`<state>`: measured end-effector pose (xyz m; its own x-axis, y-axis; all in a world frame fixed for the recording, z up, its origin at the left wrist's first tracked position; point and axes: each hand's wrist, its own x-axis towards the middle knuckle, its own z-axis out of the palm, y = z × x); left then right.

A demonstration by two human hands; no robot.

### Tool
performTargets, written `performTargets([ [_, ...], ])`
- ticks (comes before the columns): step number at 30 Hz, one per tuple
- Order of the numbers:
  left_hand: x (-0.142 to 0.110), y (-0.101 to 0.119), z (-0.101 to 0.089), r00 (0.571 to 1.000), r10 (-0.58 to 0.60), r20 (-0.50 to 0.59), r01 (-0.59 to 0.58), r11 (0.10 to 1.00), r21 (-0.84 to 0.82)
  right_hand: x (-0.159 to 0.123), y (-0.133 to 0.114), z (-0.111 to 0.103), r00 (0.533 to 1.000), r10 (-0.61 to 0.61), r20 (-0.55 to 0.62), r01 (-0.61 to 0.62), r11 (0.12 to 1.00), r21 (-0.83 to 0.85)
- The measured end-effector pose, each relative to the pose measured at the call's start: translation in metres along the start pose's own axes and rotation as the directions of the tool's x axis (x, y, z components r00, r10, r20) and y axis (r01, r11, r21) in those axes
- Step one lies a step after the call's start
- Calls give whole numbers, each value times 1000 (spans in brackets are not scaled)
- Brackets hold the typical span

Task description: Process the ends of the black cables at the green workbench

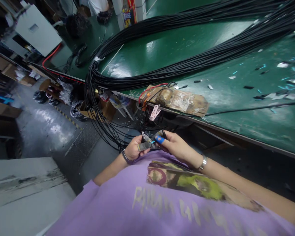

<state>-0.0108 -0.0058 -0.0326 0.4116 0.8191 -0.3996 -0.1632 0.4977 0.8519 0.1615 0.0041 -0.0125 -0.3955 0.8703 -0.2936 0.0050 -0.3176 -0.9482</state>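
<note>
In front of the purple shirt, my left hand (135,149) is closed, with a grey wrap round a finger or thumb. My right hand (174,146) is closed in a pinch close beside it, with blue tape on its thumb. Between the fingertips a short bit of light-blue wire (152,142) shows at the end of what looks like a thin black cable; much of it is hidden by the fingers. Just beyond the hands, a pale pink clothes peg (155,112) hangs at the table edge, beside a taped wooden block (179,100) with red and orange wires.
A long bundle of black cables (137,78) loops over the green table (182,42) and hangs down its near edge. Cable scraps (272,95) litter the right side. A white machine (38,31) stands far left, with cardboard boxes (108,109) below the table.
</note>
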Motion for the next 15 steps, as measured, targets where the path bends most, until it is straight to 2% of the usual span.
performTargets([
  [3, 1, -1, -2, 1000, -10, 2, 10, 1000, 4, -3, 0, 1, 997, 47, 62, -52, 996, 71],
  [6, 2, -1, -4, 1000, -13, 12, 12, 1000, 28, -4, -1, 1, 997, 23, 73, -26, 999, 39],
  [8, 2, 0, -4, 1000, -11, 16, 10, 999, 37, -5, -3, 0, 998, -31, 59, 32, 999, -6],
  [10, 3, 1, -3, 1000, -15, 18, 14, 999, 45, -6, -6, -1, 990, -137, 38, 140, 985, -104],
  [13, 2, 4, -2, 998, -36, 60, 30, 994, 107, -5, -8, -4, 953, -298, 48, 297, 900, -320],
  [15, 1, 5, -2, 995, -35, 90, 19, 986, 164, -2, -7, -5, 952, -299, 71, 303, 872, -386],
])
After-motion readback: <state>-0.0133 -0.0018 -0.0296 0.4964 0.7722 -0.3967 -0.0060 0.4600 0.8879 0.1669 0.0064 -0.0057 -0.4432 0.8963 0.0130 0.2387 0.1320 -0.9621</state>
